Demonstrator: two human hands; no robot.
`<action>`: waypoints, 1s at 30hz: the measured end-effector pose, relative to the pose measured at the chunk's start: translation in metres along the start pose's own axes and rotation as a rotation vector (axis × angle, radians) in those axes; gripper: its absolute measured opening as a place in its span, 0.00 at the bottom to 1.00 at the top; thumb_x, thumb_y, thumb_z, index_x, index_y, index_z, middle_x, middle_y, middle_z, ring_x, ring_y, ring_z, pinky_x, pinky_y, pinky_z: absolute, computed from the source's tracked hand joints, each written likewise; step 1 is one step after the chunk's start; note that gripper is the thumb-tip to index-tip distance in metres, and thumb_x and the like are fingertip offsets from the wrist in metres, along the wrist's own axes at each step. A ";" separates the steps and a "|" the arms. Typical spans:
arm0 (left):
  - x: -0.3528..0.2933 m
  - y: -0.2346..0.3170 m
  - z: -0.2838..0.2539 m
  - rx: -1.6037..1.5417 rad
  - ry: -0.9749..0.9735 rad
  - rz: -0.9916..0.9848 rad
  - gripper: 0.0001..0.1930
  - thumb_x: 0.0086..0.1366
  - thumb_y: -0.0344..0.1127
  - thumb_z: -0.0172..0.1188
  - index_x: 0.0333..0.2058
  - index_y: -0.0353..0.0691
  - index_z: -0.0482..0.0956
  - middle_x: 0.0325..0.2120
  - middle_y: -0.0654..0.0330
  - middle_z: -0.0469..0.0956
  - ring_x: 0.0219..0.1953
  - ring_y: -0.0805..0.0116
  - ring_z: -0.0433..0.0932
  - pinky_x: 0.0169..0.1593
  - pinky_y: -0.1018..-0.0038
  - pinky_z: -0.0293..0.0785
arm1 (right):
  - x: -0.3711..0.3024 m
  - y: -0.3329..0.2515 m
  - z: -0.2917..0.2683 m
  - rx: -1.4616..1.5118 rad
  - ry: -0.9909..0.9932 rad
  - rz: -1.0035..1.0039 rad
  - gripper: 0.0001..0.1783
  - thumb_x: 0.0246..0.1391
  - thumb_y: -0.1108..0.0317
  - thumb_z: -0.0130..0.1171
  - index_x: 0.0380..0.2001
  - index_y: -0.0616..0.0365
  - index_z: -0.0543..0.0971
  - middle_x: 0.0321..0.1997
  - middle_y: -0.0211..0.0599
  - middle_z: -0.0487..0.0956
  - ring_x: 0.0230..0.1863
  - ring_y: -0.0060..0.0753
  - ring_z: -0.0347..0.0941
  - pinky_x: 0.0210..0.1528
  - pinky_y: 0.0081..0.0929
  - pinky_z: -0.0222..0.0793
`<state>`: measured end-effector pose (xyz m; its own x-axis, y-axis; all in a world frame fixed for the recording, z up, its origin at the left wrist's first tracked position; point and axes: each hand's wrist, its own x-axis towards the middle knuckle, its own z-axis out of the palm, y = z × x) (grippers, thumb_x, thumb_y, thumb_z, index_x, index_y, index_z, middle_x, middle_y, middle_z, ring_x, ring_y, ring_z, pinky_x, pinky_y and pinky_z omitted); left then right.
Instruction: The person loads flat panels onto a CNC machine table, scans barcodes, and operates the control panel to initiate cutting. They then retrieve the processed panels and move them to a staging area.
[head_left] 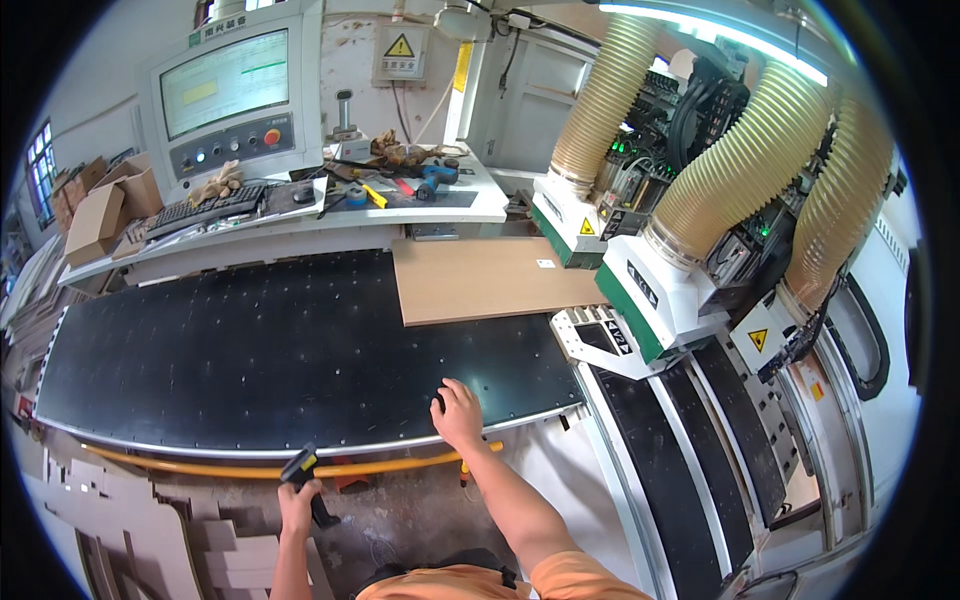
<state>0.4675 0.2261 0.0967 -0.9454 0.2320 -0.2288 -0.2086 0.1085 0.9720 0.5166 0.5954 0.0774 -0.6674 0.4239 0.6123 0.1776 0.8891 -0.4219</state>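
Scanner (301, 465), or so I judge from its pistol-like shape, is in the left hand (296, 504), whose fingers are closed around its grip. It is in front of the near edge of the black bed (230, 350), close by the yellow rail (230, 468). The right hand (459, 413) is at this near edge, with the fingers curled; something small and dark shows beside them, but I cannot tell whether they grip it.

The step in hand seems to be the preparation for reading the white label (545, 264) on the brown panel (480, 287), which lies on the far part of the bed. For this, the next move would call for bringing the scanner nearer and aiming it well at the label.

The scanner looks dark, with a yellow patch on its upper end; its lower end shows below the hand.
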 end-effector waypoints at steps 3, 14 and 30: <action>-0.075 -0.006 0.004 0.145 -0.021 -0.082 0.14 0.55 0.33 0.62 0.35 0.26 0.81 0.25 0.55 0.83 0.28 0.68 0.81 0.37 0.73 0.75 | 0.001 0.008 -0.002 0.042 0.007 -0.043 0.11 0.52 0.66 0.62 0.36 0.61 0.82 0.52 0.45 0.80 0.56 0.50 0.75 0.61 0.46 0.69; -0.315 -0.024 0.032 0.138 0.230 -0.131 0.19 0.56 0.42 0.70 0.41 0.35 0.84 0.31 0.58 0.83 0.34 0.72 0.77 0.44 0.68 0.76 | -0.025 0.003 -0.018 0.130 -0.111 -0.307 0.09 0.57 0.70 0.60 0.39 0.63 0.82 0.53 0.43 0.81 0.53 0.52 0.75 0.56 0.45 0.70; -0.446 -0.009 -0.027 0.068 0.568 -0.145 0.16 0.57 0.38 0.71 0.41 0.36 0.82 0.33 0.63 0.84 0.37 0.76 0.76 0.46 0.71 0.75 | -0.354 0.084 -0.005 0.280 -1.709 1.029 0.23 0.57 0.54 0.63 0.33 0.69 0.77 0.30 0.47 0.79 0.33 0.45 0.76 0.37 0.41 0.75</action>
<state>0.8844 0.0951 0.1917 -0.8985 -0.3415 -0.2758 -0.3465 0.1662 0.9232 0.7709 0.5209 -0.1712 -0.3078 -0.0601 -0.9496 0.8838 0.3515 -0.3087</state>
